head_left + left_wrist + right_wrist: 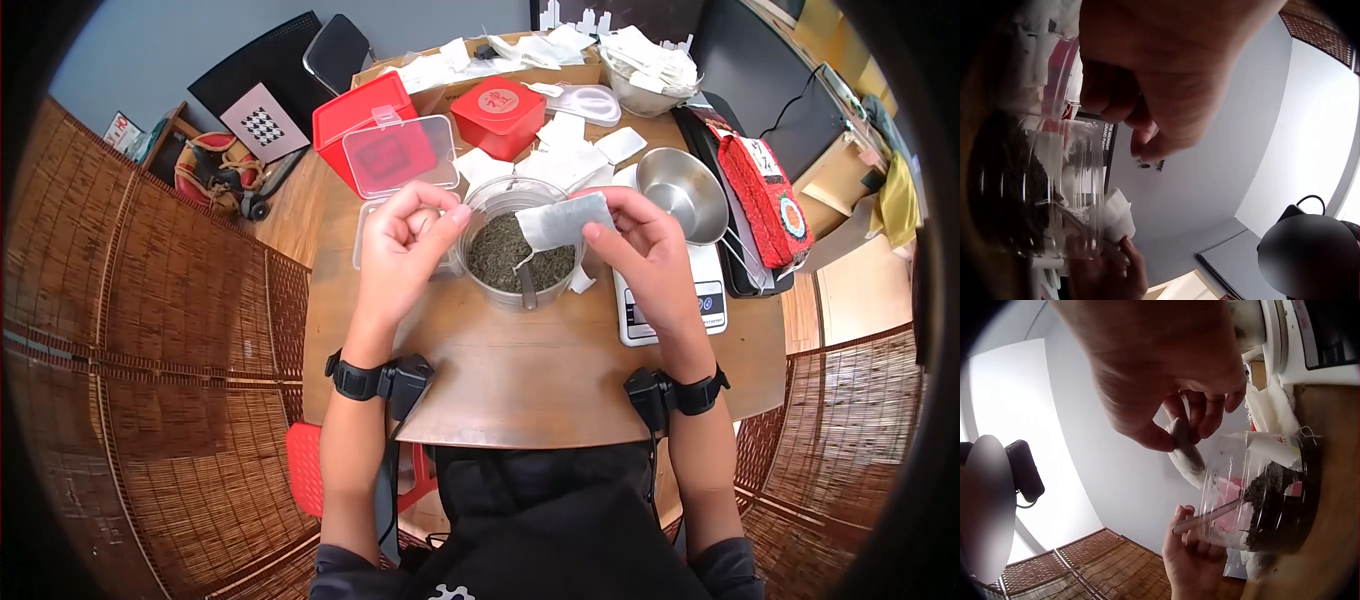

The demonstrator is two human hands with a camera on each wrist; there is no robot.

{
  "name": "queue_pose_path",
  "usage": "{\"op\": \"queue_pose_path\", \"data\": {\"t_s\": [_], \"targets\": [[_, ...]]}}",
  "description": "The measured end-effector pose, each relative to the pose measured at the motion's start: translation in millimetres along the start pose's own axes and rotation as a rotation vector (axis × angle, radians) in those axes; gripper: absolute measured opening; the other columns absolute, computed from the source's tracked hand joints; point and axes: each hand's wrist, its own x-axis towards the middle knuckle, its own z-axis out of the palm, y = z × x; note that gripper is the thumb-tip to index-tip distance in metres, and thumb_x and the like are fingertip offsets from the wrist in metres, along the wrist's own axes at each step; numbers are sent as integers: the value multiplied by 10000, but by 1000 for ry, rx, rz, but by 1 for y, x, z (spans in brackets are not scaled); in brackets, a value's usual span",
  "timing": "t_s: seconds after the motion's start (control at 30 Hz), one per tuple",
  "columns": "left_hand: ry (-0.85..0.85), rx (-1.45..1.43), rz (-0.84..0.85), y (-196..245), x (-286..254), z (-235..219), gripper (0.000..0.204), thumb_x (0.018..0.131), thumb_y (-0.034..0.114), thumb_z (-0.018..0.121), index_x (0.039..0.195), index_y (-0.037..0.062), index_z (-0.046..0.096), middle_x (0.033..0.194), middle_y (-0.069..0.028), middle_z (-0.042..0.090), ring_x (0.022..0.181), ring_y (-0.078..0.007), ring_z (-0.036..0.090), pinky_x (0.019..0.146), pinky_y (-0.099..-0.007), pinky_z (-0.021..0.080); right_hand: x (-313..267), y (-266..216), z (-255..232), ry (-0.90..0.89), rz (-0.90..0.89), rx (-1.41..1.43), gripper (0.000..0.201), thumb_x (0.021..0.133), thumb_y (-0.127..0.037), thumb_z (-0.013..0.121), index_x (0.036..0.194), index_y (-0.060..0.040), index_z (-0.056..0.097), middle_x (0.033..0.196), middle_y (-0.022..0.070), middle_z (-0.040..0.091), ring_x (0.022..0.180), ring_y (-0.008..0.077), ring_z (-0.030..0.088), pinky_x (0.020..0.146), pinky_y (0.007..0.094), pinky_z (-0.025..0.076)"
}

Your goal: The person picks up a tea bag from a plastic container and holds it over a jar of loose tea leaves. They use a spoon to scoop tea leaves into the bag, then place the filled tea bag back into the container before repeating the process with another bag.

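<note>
My right hand (pixel 650 250) pinches a white paper tea bag (pixel 565 222) between thumb and fingers, holding it over a clear plastic tub (pixel 475 280). Its lower part looks grey and filled; the other end is flat and white. Dark loose tea (pixel 500 255) lies in the tub, with a spoon (pixel 528 288) leaning on the near rim. Beside the tub's left rim, my left hand (pixel 405 235) has curled fingers, thumb and forefinger brought together. Nothing distinct shows between them. Small dark specks (pixel 1145 165) appear just past those fingertips in the left wrist view.
White empty bags (pixel 560 150) lie behind the tub, near two red boxes (pixel 497 110). A kitchen scale (pixel 635 325) with a steel bowl (pixel 683 190) stands at right, beside a red tea packet (pixel 765 200). A bowl of white bags (pixel 650 75) is at the back.
</note>
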Motion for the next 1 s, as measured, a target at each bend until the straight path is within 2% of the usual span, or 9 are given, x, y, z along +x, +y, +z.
{"op": "queue_pose_path", "data": {"t_s": [0.13,0.2,0.3,0.53,0.57,0.8,0.9,1.0], "targets": [[23,-74,-46,0,-1,-1,195,1015,125,690,847,82,600,610,138,411,558,35,301,503,-217,187,2,7,-6,48,18,24,281,965,-37,698,1232,39,661,1135,52,699,1046,113,631,947,275,504],[19,-56,-28,-4,-2,-4,318,1030,136,674,749,104,528,605,135,396,555,28,293,503,-223,189,2,4,-7,90,-18,61,290,969,-38,684,1246,41,655,1152,65,702,1066,120,635,964,287,502],[46,-56,-6,0,-2,-2,371,1031,138,672,709,115,489,608,130,400,559,20,291,504,-228,193,1,2,-11,103,4,120,291,974,-40,666,1251,48,653,1176,75,699,1093,122,632,978,295,496],[17,-1,5,-7,-4,-1,353,1014,113,689,718,106,498,640,130,399,591,18,287,525,-217,196,1,0,-7,62,-15,27,300,974,-28,664,1263,52,649,1171,78,694,1077,128,633,954,290,497],[12,-8,11,-7,-4,-1,352,1015,114,688,719,103,499,645,128,393,596,17,282,529,-218,195,0,-2,-8,62,54,60,307,972,-18,670,1270,50,641,1161,73,689,1067,123,630,927,280,506],[26,63,49,-11,-4,6,360,1014,116,689,712,102,494,641,132,363,594,13,268,528,-230,194,0,10,2,37,-58,64,293,964,-31,695,1243,43,642,1133,72,697,1026,102,638,896,266,516],[32,109,142,-8,-5,6,366,1012,137,698,706,100,500,636,133,358,589,8,267,522,-237,193,2,14,5,28,-74,54,287,962,-59,710,1225,39,649,1092,55,707,985,94,643,886,261,515],[40,130,166,-10,-3,7,357,1016,144,692,712,96,512,637,133,372,591,10,276,521,-237,202,2,10,5,46,-86,16,287,965,-83,713,1220,38,659,1065,47,713,954,87,643,868,258,515]]}}
